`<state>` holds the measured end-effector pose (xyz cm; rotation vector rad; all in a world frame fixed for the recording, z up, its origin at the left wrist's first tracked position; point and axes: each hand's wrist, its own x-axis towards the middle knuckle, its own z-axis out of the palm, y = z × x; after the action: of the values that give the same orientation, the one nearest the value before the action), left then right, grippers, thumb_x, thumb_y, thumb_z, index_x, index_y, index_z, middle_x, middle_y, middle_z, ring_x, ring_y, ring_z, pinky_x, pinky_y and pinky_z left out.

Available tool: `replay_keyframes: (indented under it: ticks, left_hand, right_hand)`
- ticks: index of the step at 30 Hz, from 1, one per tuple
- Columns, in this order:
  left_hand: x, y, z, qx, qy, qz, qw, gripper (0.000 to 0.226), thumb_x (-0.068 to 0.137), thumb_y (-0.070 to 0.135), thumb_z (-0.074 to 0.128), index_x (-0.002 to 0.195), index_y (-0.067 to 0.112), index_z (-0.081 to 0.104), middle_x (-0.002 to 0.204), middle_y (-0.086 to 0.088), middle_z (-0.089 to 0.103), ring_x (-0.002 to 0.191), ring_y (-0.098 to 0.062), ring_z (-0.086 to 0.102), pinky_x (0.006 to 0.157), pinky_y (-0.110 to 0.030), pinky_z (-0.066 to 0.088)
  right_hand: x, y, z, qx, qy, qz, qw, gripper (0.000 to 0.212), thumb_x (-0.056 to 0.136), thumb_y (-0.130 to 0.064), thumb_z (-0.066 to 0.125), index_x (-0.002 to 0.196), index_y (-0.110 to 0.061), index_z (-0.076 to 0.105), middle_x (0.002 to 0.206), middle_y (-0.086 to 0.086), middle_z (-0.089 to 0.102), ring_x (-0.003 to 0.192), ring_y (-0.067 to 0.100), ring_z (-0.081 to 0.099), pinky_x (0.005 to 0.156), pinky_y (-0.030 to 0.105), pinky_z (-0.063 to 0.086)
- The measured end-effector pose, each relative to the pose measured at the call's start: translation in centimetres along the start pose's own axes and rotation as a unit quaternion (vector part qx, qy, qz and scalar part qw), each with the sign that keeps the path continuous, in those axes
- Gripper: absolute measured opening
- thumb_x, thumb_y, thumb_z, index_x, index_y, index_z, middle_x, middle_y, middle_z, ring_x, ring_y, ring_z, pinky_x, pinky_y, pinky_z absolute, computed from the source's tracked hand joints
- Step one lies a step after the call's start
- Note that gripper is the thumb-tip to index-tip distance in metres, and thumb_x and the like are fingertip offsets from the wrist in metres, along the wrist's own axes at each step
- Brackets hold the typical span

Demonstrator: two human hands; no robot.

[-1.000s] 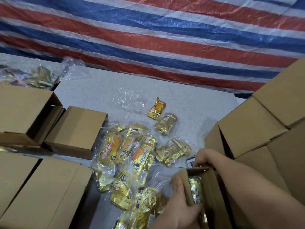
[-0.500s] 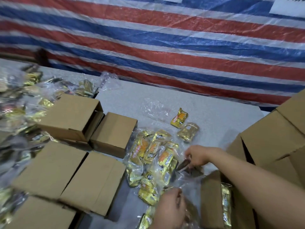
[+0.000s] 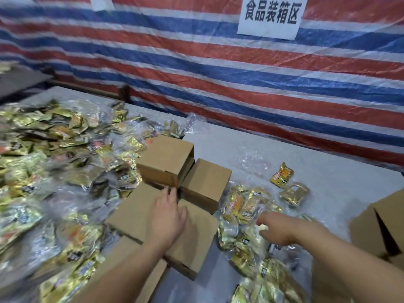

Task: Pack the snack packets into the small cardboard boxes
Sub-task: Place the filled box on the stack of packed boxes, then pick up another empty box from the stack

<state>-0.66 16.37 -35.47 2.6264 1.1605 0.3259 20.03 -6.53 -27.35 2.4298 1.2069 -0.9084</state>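
Several small brown cardboard boxes [image 3: 166, 159] stand closed in a cluster at the table's middle. My left hand [image 3: 169, 215] lies flat, fingers straight, across the top of two near boxes [image 3: 133, 212]. To the right, gold and orange snack packets in clear bags [image 3: 242, 206] lie spread on the table. My right hand [image 3: 277, 228] hovers just over them with fingers stretched to the left, holding nothing that I can see. One loose orange packet [image 3: 281, 176] and a gold one [image 3: 294, 193] lie farther back.
A big heap of bagged snack packets [image 3: 43, 162] covers the table's left side. A larger cardboard box [image 3: 371, 226] stands at the right edge. A red, white and blue striped tarp [image 3: 218, 84] with a white paper sign [image 3: 271, 17] hangs behind the table.
My left hand has moved from the packets at the front to the tops of the small boxes on the left. My right hand has left the open box and reached over the packets. The view swung left.
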Motion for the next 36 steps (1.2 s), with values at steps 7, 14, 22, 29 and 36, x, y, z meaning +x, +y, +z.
replay_keyframes:
  ticks: [7, 14, 22, 29, 36]
  left_hand:
    - [13.1, 1.2, -0.7, 0.145, -0.077, 0.001, 0.986, 0.088, 0.092, 0.057, 0.049, 0.156, 0.011, 0.011, 0.163, -0.013, 0.015, 0.149, -0.032, 0.015, 0.116, -0.059, 0.016]
    - [13.4, 1.3, -2.0, 0.136, -0.059, -0.02, 0.989, 0.058, 0.09, 0.005, 0.042, 0.147, 0.009, 0.032, 0.147, -0.011, 0.042, 0.138, -0.034, 0.036, 0.104, -0.066, 0.034]
    - [7.8, 4.0, -15.3, -0.068, 0.022, 0.104, 0.992, 0.032, 0.096, 0.012, 0.048, 0.124, 0.018, 0.063, 0.111, -0.016, 0.067, 0.098, -0.037, 0.063, 0.079, -0.04, 0.055]
    - [-4.2, 7.9, -19.0, -0.189, -0.166, 0.202, 0.946, 0.023, 0.102, 0.019, 0.047, 0.113, 0.03, 0.064, 0.108, 0.003, 0.064, 0.101, -0.017, 0.057, 0.084, -0.031, 0.046]
    - [-14.8, 6.2, -9.4, -0.254, -0.348, 0.185, 0.883, 0.023, 0.102, 0.017, 0.048, 0.101, 0.032, 0.065, 0.102, 0.009, 0.065, 0.096, -0.003, 0.058, 0.074, -0.006, 0.04]
  right_hand:
    - [-5.6, -4.1, -0.3, 0.052, 0.059, 0.002, 0.997, 0.045, 0.099, -0.044, 0.043, 0.141, -0.029, 0.046, 0.148, 0.0, 0.045, 0.13, 0.024, 0.049, 0.106, 0.039, 0.042]
    - [-9.3, -4.0, -1.3, 0.103, 0.1, 0.029, 0.989, 0.047, 0.1, -0.039, 0.043, 0.145, -0.027, 0.045, 0.149, -0.001, 0.046, 0.133, 0.021, 0.047, 0.107, 0.036, 0.041]
    - [-11.1, -3.9, -7.2, 0.244, 0.298, 0.037, 0.922, 0.067, 0.096, -0.037, 0.057, 0.154, -0.018, 0.029, 0.158, 0.004, 0.033, 0.142, 0.021, 0.036, 0.116, 0.036, 0.032]
    - [-14.6, -6.9, -6.3, 0.177, 0.302, -0.029, 0.937, 0.045, 0.087, -0.036, 0.062, 0.131, -0.029, 0.054, 0.134, -0.002, 0.056, 0.126, 0.022, 0.052, 0.096, 0.032, 0.044]
    - [-16.8, -8.6, 8.4, 0.157, 0.149, 0.073, 0.974, 0.01, 0.087, -0.032, 0.052, 0.088, -0.026, 0.06, 0.092, -0.001, 0.063, 0.091, 0.024, 0.063, 0.076, 0.034, 0.052]
